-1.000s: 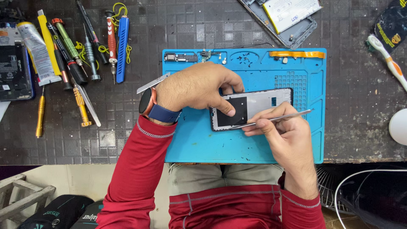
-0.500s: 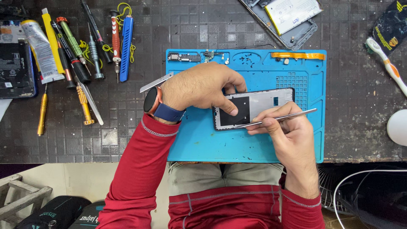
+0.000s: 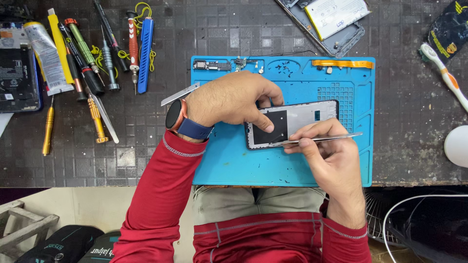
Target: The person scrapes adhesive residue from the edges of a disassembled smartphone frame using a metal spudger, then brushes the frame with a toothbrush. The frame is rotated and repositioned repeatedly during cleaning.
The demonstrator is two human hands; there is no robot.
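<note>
A phone frame [image 3: 307, 117] with a black and silver inner face lies on a blue repair mat [image 3: 229, 160]. My left hand [image 3: 234, 100] presses down on its left end, fingers curled over the edge, a watch on the wrist. My right hand [image 3: 331, 156] grips metal tweezers [image 3: 336, 139] held nearly flat, their tips at the frame's lower edge near the black patch.
Screwdrivers [image 3: 83, 53], a glue tube [image 3: 46, 56] and a blue tool [image 3: 145, 46] lie at the left. A second opened phone with battery [image 3: 336, 17] is at the top. Small parts [image 3: 214, 65] and an orange flex strip [image 3: 341, 63] sit along the mat's top. A toothbrush [image 3: 446, 75] lies right.
The hands and phone frame hold nearly the same pose; the tweezers have shifted only slightly along the frame's lower edge.
</note>
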